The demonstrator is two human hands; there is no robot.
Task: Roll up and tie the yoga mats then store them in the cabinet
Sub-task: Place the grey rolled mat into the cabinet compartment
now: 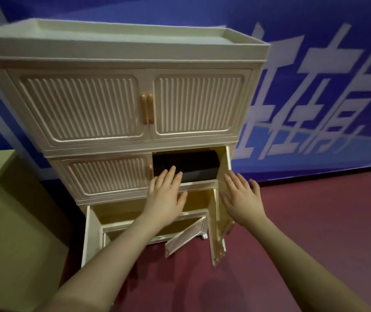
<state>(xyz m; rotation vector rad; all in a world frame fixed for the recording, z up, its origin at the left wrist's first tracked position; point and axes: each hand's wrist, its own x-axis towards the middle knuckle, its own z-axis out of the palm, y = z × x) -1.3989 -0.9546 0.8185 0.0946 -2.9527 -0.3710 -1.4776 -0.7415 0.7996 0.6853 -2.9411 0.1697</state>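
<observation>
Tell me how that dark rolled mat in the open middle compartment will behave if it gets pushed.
The dark rolled mat lies on its side, so it would probably roll. It looks soft, likely giving under the left hand. Probably light.

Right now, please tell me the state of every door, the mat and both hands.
Top doors: both closed.
Middle left door: closed.
Middle right door: open.
Bottom doors: open.
Black mat: rolled, inside the middle right compartment.
Left hand: open, fingers straight.
Right hand: open, holding nothing.
</observation>
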